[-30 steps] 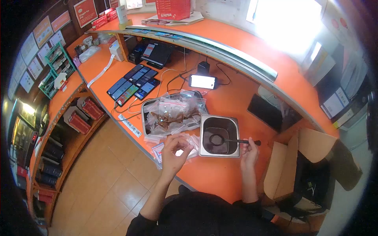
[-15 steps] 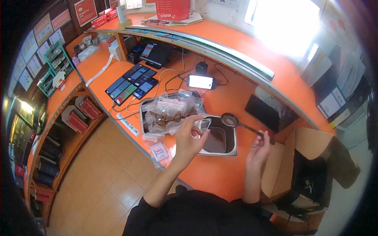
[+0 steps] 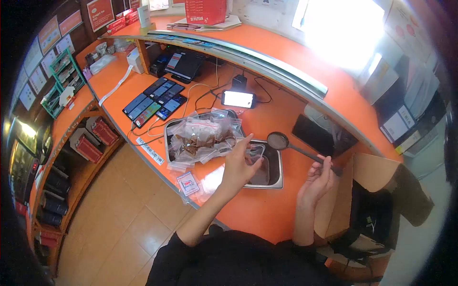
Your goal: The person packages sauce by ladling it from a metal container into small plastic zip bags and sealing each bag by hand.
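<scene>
My left hand (image 3: 240, 164) holds the mouth of a clear plastic zip bag (image 3: 261, 162) spread between thumb and fingers. The bag is over a rectangular metal tub (image 3: 279, 181) with brown contents, partly hidden by my hand and the bag. My right hand (image 3: 316, 183) grips the long dark handle of a ladle (image 3: 278, 141). Its round bowl is over the tub's far right corner, apart from the bag, and looks brown inside. Behind my left hand, a metal tray (image 3: 167, 143) is heaped with zip bags (image 3: 202, 133) of brown stuff.
A printed packet (image 3: 188, 183) and clear bags (image 3: 213, 180) lie at the counter's near edge. Several phones (image 3: 153, 101), a lit phone (image 3: 238, 99) and cables lie beyond the tray. A dark tablet (image 3: 312, 133) and an open cardboard box (image 3: 341, 200) are to the right.
My left hand has moved right with the bag, which now stretches wider over the tub. The ladle's bowl stays near the same spot, its handle angled slightly. The view has shifted a little.
</scene>
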Demonstrator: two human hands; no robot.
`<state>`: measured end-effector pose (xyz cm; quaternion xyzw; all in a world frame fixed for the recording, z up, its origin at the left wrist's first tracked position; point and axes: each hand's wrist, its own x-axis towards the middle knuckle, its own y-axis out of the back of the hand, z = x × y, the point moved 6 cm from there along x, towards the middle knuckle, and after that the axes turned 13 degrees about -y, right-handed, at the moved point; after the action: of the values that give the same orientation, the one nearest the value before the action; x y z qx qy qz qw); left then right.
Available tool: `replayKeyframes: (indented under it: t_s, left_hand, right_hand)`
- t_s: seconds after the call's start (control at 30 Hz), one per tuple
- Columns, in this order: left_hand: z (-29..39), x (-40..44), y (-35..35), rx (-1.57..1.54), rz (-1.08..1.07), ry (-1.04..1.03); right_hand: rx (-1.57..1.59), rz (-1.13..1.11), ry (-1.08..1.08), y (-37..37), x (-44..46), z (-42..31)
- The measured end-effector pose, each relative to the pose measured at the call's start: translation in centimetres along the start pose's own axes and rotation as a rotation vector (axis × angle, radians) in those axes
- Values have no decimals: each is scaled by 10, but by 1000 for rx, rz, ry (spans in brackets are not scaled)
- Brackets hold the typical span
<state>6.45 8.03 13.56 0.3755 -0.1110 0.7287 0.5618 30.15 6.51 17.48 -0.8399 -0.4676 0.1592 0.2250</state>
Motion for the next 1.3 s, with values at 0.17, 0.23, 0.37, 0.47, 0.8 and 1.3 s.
replayKeyframes:
  t_s: [0.17, 0.23, 0.37, 0.47, 0.8, 1.3]
  left_hand:
    - [8, 4, -10, -37, -71, 31]
    - [8, 5, -13, -46, -85, 34]
    - [3, 3, -19, -43, -95, -1]
    - [-1, 1, -24, -101, -99, 42]
    - [3, 1, -24, -177, -83, 49]
    - [0, -9, 17, -16, 9, 41]
  right_hand:
    - [-128, -7, 153, -5, -8, -14]
    - [-182, -30, 216, -9, -13, -18]
    - [-243, -88, 451, -19, -31, -31]
    - [-315, -168, 651, -27, -47, -40]
    - [-770, -586, 1117, -37, -91, -22]
    - [-245, -72, -143, 44, 12, 67]
